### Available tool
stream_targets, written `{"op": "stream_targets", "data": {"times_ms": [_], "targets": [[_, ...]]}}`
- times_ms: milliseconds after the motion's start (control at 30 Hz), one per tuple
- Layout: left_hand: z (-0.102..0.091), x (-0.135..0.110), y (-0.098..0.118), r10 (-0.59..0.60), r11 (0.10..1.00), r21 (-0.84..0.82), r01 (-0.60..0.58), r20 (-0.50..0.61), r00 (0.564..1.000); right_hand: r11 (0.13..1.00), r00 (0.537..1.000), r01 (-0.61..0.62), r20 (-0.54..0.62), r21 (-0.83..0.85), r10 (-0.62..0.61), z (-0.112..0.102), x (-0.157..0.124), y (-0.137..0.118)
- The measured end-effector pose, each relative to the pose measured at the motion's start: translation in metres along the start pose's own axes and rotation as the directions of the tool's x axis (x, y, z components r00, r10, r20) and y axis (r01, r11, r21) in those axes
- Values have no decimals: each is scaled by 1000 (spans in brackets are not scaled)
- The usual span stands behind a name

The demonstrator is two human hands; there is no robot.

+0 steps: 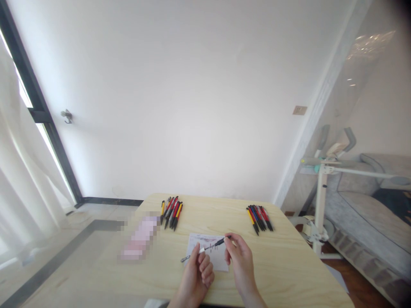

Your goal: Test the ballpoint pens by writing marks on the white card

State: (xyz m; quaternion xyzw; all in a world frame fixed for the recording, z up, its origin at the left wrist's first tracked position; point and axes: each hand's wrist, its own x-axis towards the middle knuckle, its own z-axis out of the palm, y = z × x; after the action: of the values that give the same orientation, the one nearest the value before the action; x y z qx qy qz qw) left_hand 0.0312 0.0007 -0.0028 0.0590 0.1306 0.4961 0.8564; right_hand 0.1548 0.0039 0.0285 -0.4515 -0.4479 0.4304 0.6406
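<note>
My left hand (201, 270) is closed, thumb up, around the light-coloured barrel of a pen (202, 250). The barrel's far end sticks out to the left of the thumb. Between my hands a thin stretch of the pen shows, running up to a black piece (220, 241) at its right end. My right hand (238, 256) pinches that black piece between thumb and fingertips. Whether the black piece is apart from the barrel I cannot tell. Beneath the pen lies a white paper sheet (221, 263) with dark and reddish marks, partly covered by my hands.
On the pale wooden table (272, 273), one bunch of pens (173, 214) lies back left, another pen bunch (259, 219) back right. A blurred pink patch (141, 239) covers the left edge. A white wall stands behind; exercise equipment (321, 201) and a grey sofa (362, 201) are at right.
</note>
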Motion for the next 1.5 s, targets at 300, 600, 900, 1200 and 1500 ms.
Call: {"op": "stream_targets", "data": {"times_ms": [300, 600, 900, 1200, 1500], "targets": [[1, -1, -1, -2, 1000, -24, 2, 18, 1000, 1000, 1000, 7, -4, 15, -7, -4, 2, -3], [0, 0, -1, -5, 1000, -22, 6, 24, 1000, 999, 999, 6, -32, 41, -5, -9, 3, -3], [0, 0, -1, -14, 999, -42, 16, 36, 999, 998, 998, -6, -66, 66, 10, -16, 5, -4], [-1, 0, -1, -13, 998, -56, 15, 32, 999, 1000, 996, 10, -89, -24, -12, -41, 10, 10], [0, 0, -1, -9, 999, -49, 10, 25, 1000, 990, 990, -13, -144, -139, -7, -74, 27, 16]]}}
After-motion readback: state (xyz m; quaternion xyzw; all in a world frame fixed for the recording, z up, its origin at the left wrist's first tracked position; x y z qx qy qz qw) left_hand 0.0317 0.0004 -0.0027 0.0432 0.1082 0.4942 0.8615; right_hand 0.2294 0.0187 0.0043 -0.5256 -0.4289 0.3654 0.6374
